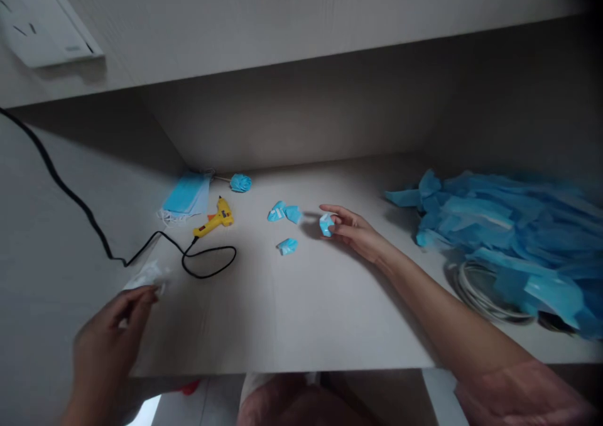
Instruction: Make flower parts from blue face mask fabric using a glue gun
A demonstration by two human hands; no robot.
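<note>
My right hand (351, 228) reaches across the pale desk (306, 306) and pinches a small folded blue piece (326, 224) between its fingertips. Three more folded blue pieces lie close by: two side by side (284, 213) and one nearer me (287, 246). My left hand (110, 338) hovers at the desk's near left edge, blurred, with its fingers drawn together near a crumpled white scrap (147, 276); whether it grips the scrap is unclear.
A yellow glue gun (214, 219) lies at the back left, its black cord (207, 259) looping forward and up the left wall. Behind it are a stack of blue face masks (186, 195) and a blue rosette (240, 183). Cut blue mask pieces (509, 231) and a coiled white cable (480, 291) fill the right side.
</note>
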